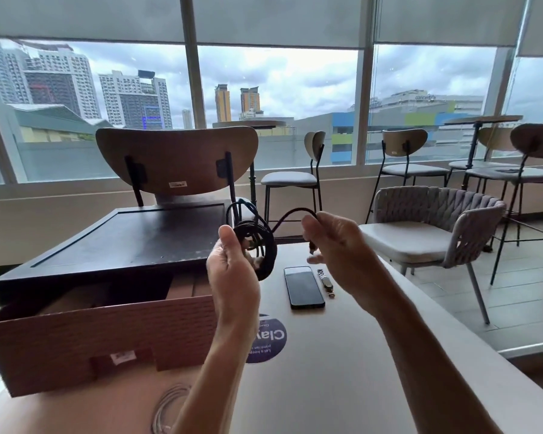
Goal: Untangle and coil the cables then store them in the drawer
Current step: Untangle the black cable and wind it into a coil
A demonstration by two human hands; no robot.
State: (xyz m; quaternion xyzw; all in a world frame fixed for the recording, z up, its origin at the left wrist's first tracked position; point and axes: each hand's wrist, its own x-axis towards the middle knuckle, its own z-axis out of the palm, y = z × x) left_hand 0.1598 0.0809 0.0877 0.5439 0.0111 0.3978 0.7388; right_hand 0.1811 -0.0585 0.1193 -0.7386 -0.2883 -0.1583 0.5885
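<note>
A black cable (265, 245) is wound into several loops, and my left hand (232, 270) pinches that coil above the table. The cable's free end arcs to the right into my right hand (336, 245), which grips it near the plug. Both hands hover over the table, just right of the open brown drawer (101, 336) that sticks out of a dark box (123, 242). A white cable (168, 408) lies coiled on the table near the front edge, partly hidden by my left forearm.
A black phone (303, 286) and a metal watch (326, 281) lie on the table (342, 371) beyond my hands. A round purple sticker (273, 338) sits by my left wrist. A wooden chair (176, 161) stands behind the box, a woven chair (436, 227) to the right.
</note>
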